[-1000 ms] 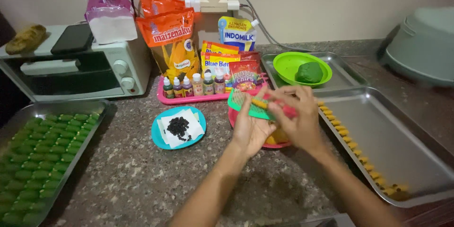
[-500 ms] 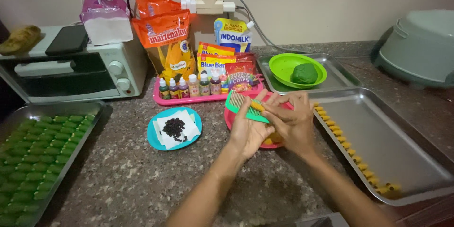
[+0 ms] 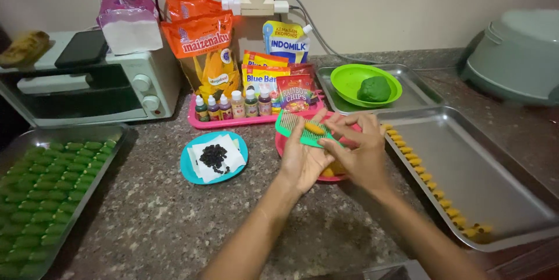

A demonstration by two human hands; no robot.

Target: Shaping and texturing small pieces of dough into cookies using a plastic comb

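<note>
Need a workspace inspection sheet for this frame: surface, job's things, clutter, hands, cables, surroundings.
Surface: speckled grey stone counter.
Job's things: green plastic comb with small yellow dough piece on it, above red plate.
Clutter: steel tray of yellow pieces; steel tray of green pieces; blue plate of dark bits; green bowl of dough; pink tray of small bottles.
Hands: left hand holds comb; right hand presses the dough.
Cables: white power strip, grey lead.
Surroundings: white toaster oven, beige wall.

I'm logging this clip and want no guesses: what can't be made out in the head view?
- Red plate: mostly hidden under both hands.
- Left hand grip on the green comb: palm side faces away.
- Tray of green pieces: cut off by the left edge.
- Small dark bits on the blue plate: too small to identify.
</note>
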